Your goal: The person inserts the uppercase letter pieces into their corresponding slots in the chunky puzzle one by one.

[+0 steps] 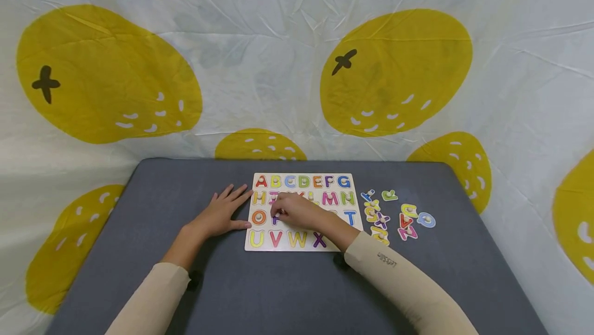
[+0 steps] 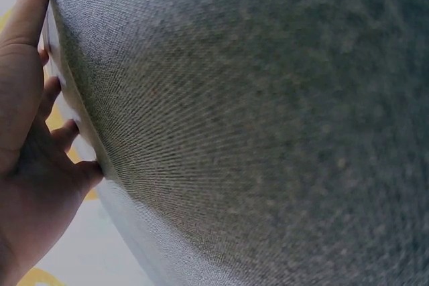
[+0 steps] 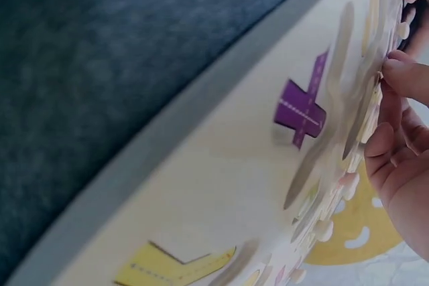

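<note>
The right hand (image 1: 298, 211) pinched purple P (image 1: 276, 219) on the alphabet board (image 1: 285, 246), top row (image 1: 303, 181) filled, U-to-X slots (image 1: 297, 239) bare, loose letters (image 1: 406, 220) right of it

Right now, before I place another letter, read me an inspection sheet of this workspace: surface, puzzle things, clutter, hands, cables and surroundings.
Surface: dark grey table, fabric-like texture.
Job's things: letter board flat on the table, knobbed letters in the A to G row; loose letter pieces lie right of it, some overlapping or touching.
Clutter: nothing seen beyond those pieces.
Left hand: fingers spread, touching the board's left edge.
Right hand: over the board, fingers apparently pinching the purple P.
Cables: nothing seen.
Surroundings: whitish fabric backdrop with large yellow prints.
</note>
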Available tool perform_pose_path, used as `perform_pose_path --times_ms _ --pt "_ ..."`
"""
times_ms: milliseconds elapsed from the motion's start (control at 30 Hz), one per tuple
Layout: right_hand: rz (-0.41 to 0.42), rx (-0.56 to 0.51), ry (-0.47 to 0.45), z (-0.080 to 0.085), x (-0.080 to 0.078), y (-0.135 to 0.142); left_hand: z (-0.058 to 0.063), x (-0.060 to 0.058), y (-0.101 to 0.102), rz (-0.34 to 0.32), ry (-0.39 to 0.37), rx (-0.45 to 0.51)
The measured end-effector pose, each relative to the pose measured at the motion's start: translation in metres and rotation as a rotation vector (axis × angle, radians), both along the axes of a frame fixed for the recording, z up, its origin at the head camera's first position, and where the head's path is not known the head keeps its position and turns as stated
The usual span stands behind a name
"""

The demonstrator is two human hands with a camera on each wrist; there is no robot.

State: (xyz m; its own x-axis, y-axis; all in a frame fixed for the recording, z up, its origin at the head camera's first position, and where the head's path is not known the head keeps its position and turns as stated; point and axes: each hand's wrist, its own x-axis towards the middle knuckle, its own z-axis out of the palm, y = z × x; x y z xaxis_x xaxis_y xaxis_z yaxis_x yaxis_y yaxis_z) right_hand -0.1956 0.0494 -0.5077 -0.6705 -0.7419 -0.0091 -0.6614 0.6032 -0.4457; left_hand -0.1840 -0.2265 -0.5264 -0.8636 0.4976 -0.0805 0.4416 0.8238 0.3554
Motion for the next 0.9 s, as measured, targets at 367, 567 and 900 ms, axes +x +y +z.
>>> perform_pose_path --times_ms 367,567,900 --pt "-0.055 -0.083 -0.02 0.016 0.0 0.03 0.0 -0.001 -0.001 -0.007 -0.007 0.003" --pt "-0.141 -0.128 -0.028 0.023 -0.006 0.066 0.002 -0.002 0.0 -0.005 -0.024 0.001" --pt "-0.287 -0.144 -0.01 0.031 -0.013 0.129 0.003 -0.005 0.003 0.015 -0.042 -0.001"
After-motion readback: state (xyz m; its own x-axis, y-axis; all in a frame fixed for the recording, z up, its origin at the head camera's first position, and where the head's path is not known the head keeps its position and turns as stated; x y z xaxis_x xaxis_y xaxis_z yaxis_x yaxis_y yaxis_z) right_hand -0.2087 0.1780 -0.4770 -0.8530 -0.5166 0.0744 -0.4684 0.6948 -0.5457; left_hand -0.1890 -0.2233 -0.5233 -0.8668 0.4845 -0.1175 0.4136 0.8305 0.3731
